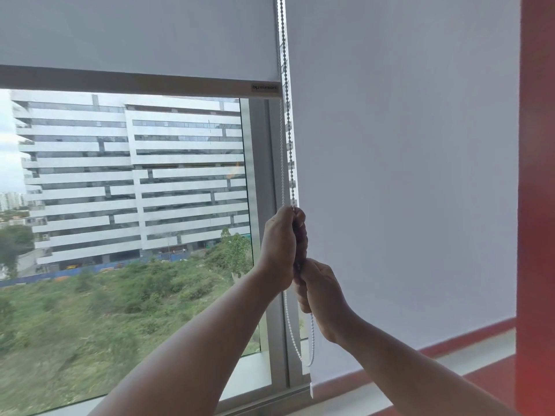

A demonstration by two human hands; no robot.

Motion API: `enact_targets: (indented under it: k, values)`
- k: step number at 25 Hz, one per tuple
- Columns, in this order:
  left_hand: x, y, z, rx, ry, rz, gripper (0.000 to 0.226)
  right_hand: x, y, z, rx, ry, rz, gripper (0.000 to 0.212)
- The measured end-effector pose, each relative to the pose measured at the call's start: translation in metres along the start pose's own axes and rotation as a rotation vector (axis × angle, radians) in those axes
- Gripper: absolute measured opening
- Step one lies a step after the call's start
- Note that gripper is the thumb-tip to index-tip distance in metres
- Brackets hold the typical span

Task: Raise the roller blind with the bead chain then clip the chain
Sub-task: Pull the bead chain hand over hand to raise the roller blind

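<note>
Roller blind [135,34] is partly raised, its bottom bar high on the window [120,190]. Left hand [280,244] and right hand [322,292] both grip the bead chain [286,115] beside the window frame. More pulling and clipping seemingly remain.

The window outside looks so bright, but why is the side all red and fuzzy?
Head view: daylight floods through the window glass, so the building outside looks washed out; the red wall strip at the right edge is smeared soft; both hands on the bead chain stay fairly sharp.
</note>
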State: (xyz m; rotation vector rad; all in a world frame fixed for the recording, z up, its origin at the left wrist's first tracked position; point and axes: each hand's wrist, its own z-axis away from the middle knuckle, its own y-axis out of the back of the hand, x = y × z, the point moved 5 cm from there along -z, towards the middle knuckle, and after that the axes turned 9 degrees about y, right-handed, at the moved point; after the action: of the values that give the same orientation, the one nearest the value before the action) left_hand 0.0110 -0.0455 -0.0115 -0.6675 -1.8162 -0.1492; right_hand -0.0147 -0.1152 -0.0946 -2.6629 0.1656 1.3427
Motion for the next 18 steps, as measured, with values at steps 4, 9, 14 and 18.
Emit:
enact_targets:
  k: [4,9,14,18]
  values:
    - [0.004,0.003,0.002,0.001,0.014,-0.026,0.031,-0.001,0.006,-0.002,0.062,0.079,0.135,0.028]
    - [0.005,0.004,0.004,-0.005,-0.025,-0.051,0.034,-0.052,0.016,-0.034,0.232,0.173,0.127,0.034]
    - [0.006,-0.004,0.007,-0.026,0.001,-0.053,0.033,-0.142,-0.012,-0.083,0.117,0.149,-0.234,0.029]
    - [0.005,-0.004,0.006,-0.034,-0.044,-0.136,0.037,-0.154,-0.022,-0.089,0.102,0.121,-0.206,0.033]
